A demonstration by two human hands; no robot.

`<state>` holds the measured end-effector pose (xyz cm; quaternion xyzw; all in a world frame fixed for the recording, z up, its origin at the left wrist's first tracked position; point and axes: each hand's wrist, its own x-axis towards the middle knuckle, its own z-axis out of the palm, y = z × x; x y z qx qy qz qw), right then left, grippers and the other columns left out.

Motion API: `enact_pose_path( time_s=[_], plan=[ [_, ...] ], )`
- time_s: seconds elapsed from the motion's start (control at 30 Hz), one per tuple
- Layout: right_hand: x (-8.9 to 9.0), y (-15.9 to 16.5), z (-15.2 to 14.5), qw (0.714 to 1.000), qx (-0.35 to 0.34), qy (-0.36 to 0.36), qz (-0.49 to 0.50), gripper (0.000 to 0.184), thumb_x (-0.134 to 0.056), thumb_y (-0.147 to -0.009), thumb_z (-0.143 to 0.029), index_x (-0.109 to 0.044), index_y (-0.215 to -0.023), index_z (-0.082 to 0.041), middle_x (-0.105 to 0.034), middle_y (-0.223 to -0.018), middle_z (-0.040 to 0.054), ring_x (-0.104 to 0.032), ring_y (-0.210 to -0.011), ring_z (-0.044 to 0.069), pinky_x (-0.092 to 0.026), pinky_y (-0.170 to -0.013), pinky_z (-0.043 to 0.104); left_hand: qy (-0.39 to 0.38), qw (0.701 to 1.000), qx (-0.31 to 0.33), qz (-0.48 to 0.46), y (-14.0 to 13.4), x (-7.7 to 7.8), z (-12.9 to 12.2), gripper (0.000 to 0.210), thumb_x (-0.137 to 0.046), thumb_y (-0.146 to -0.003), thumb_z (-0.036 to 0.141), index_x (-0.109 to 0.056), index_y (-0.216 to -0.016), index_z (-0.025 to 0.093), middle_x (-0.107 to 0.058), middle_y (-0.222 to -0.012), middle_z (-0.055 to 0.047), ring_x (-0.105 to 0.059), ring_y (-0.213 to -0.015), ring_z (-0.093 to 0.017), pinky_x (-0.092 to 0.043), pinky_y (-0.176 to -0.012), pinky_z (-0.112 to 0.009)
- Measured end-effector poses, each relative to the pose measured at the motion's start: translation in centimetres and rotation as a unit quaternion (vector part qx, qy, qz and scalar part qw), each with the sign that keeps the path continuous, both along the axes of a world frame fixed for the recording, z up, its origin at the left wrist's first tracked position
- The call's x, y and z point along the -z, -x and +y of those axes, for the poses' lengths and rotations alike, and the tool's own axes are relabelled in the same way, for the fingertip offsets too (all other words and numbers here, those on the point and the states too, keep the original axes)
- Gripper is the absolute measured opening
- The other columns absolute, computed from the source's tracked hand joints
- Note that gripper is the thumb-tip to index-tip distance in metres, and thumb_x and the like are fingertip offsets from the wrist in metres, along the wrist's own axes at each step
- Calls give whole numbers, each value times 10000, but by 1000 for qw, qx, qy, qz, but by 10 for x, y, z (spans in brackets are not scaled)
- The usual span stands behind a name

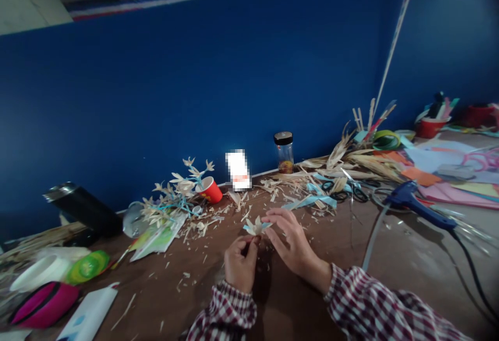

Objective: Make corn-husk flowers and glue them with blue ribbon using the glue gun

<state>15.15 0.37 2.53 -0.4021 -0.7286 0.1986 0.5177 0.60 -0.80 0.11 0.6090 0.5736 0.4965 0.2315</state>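
Note:
Between thumb and fingers, my left hand pinches the base of a small pale flower that looks made of corn husk, with pointed petals and some light blue at its sides. My right hand is beside it, fingers apart, the fingertips at the flower's right petals; whether they touch is hard to make out. Farther off to the left, similar husk flowers on light blue stems lean by a red paper cup. Scraps of husk lie around both hands on the brown table.
A blue glue gun with its cord lies at the right. Scissors, corn husks and coloured paper are at the back right. A lidded jar stands by the blue partition. A black flask and pink pouch are at the left.

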Motion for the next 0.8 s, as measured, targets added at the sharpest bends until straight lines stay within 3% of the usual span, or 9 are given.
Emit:
enact_pose_path(
  time_s=[0.3,0.5,0.67,0.8],
  plan=[
    [8,4,2,1000,-24,-8,2,103,-530,-764,-136,-589,-807,-209,-511,-1017,66,-466,-966,204,-405,-829,365,-40,999,12,28,0,1,-2,174,-518,-735,229,-646,-653,144,-647,-682,-52,-601,-651,-172,-458,-606,-261],
    [8,3,0,999,-41,-17,-23,154,-532,-755,-116,-625,-796,-232,-515,-1019,53,-478,-949,196,-417,-796,348,-19,1000,5,3,0,1,0,186,-508,-740,256,-642,-679,142,-643,-683,-54,-596,-653,-176,-458,-610,-264],
    [7,2,4,1000,-20,8,21,128,-525,-764,-120,-597,-813,-214,-519,-1017,57,-487,-968,183,-413,-831,325,-6,1000,21,23,0,-2,-1,202,-496,-753,279,-649,-735,149,-645,-699,-50,-592,-686,-179,-448,-635,-262],
    [11,-3,13,998,19,9,58,92,-476,-811,-175,-564,-831,-195,-568,-894,56,-529,-855,170,-442,-746,288,35,999,-23,-18,2,-3,1,285,-509,-737,378,-652,-680,138,-638,-618,-47,-570,-524,-157,-434,-487,-234]
  ],
)
